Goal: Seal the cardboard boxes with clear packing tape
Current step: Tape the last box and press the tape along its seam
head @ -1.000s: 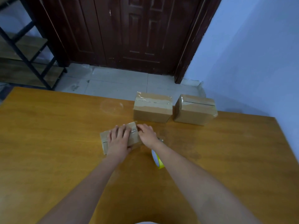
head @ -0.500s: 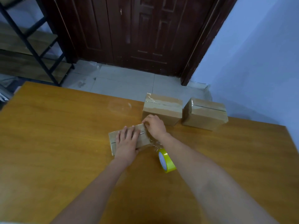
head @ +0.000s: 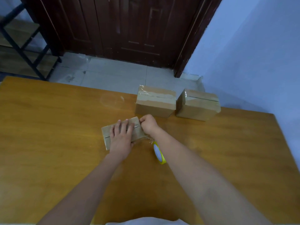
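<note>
A small flat cardboard box [head: 107, 135] lies on the wooden table [head: 48, 143], with its seam running lengthwise. My left hand [head: 121, 135] lies flat on top of the box with straight fingers and presses it down. At the box's far right end my right hand [head: 148, 124] is curled, with fingertips against the tape there. A crinkled strand of clear tape [head: 148, 139] runs from that end to a yellow-cored tape roll [head: 159, 153], which stands on edge under my right forearm.
Two taller taped cardboard boxes [head: 155, 103] [head: 198, 105] stand side by side at the table's far edge. A piece of clear tape [head: 112, 101] sticks to the tabletop left of them. Beyond are a tiled floor, a dark door, a black shelf frame [head: 24, 46] and a blue wall.
My right hand slid along the box's right end towards its far corner and curled. The left hand stayed pressed on the box. The camera view shifted slightly.
</note>
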Available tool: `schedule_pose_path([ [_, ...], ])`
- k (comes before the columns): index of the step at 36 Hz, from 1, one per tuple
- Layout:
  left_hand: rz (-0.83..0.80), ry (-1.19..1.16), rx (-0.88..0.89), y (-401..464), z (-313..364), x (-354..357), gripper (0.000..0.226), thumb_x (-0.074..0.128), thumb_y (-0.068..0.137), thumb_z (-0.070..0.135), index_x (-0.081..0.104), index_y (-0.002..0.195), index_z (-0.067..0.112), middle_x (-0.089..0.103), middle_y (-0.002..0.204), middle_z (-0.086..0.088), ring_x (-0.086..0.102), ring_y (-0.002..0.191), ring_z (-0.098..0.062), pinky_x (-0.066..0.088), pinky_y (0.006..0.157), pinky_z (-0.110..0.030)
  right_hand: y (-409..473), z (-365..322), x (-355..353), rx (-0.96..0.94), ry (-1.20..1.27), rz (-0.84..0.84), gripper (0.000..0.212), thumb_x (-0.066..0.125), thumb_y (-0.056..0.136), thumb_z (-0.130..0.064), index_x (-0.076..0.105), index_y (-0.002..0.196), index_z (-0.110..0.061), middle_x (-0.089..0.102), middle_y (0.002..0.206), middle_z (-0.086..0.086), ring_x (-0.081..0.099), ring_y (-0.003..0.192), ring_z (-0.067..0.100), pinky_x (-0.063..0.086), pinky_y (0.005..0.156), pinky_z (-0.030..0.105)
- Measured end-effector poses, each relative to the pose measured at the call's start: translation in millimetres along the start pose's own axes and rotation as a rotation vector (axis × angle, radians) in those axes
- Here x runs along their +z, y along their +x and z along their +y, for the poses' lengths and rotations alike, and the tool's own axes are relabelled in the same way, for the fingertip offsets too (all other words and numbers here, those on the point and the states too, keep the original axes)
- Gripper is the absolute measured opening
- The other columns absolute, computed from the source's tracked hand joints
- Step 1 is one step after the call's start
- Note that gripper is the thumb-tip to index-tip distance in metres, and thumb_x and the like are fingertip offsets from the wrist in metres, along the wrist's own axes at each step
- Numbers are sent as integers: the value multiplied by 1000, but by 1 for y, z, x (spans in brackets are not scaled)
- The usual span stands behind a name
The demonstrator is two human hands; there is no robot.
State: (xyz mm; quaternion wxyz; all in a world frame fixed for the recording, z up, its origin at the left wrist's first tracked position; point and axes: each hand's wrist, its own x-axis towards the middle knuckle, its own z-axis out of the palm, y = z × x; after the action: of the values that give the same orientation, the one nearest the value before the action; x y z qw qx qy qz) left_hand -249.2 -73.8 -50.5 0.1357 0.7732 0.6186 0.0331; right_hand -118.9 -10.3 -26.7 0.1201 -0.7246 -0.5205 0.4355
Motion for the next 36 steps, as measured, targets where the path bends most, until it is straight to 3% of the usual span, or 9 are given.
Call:
schedule_pose_path([
  [4, 14, -4, 15, 0, 0, 0, 79, 71, 80, 31, 29, 146, 20, 21, 155, -7, 10, 143, -34, 7, 115, -49, -4, 6, -9, 80, 15, -115, 24, 44, 83, 4, 67, 80, 3, 57, 74, 16, 49, 70, 20, 43, 61, 30],
  [7, 1, -1, 15, 0, 0, -2, 79, 71, 81, 31, 28, 146, 20, 20, 155, -7, 10, 144, -34, 7, 115, -49, -1, 17, -12, 116, 80, -88, 25, 44, 84, 3, 69, 87, 2, 64, 83, 17, 58, 77, 24, 53, 76, 40],
  [9, -6, 12, 12, 0, 0, -4, 78, 69, 82, 32, 26, 146, 21, 18, 155, -6, 8, 144, -33, 6, 115, -48, -7, 22, -18, 104, 185, -21, 31, 44, 86, 4, 69, 100, -6, 62, 84, 4, 60, 79, 20, 51, 75, 26],
  [11, -18, 18, 9, 0, -1, -4, 77, 68, 83, 33, 25, 146, 22, 17, 156, -5, 6, 144, -33, 5, 116, -48, -17, 28, -24, 46, 226, -63, 31, 48, 85, 6, 64, 108, -6, 57, 80, -2, 51, 69, 7, 43, 60, 11],
  [13, -30, 23, 7, 0, 0, -4, 77, 67, 84, 34, 23, 146, 23, 15, 156, -5, 5, 144, -32, 4, 116, -48, -24, 35, -24, -3, 201, -156, 25, 54, 83, 7, 61, 102, -9, 56, 82, 1, 49, 66, 6, 42, 59, 13],
  [18, -39, 16, 1, 1, 1, -4, 78, 68, 84, 32, 23, 146, 23, 14, 156, -5, 4, 144, -33, 3, 117, -48, -32, 50, -11, -116, 11, -170, 24, 72, 77, -6, 55, 83, -22, 56, 85, -3, 55, 85, 20, 47, 77, 36],
  [24, -33, 25, 6, 0, 0, -3, 77, 70, 82, 33, 27, 145, 22, 17, 156, -5, 7, 144, -33, 5, 116, -48, -39, 51, -9, -233, -323, -23, 16, 67, 85, -19, 64, 99, -11, 60, 107, 5, 56, 97, 22, 36, 72, 26],
  [32, -39, 31, 0, 0, 1, -5, 77, 69, 82, 31, 26, 145, 22, 16, 156, -5, 6, 144, -32, 4, 116, -47, -37, 44, -15, -383, -601, -7, 16, 58, 91, -21, 66, 101, -12, 60, 107, 5, 55, 102, 24, 41, 74, 31],
  [36, -59, 48, -2, 0, 1, -5, 77, 66, 85, 34, 22, 147, 23, 13, 157, -5, 4, 145, -32, 3, 116, -47, -32, 42, -16, -516, -811, -5, 21, 54, 93, -21, 64, 109, -13, 57, 111, 5, 48, 111, 23, 38, 84, 34],
])
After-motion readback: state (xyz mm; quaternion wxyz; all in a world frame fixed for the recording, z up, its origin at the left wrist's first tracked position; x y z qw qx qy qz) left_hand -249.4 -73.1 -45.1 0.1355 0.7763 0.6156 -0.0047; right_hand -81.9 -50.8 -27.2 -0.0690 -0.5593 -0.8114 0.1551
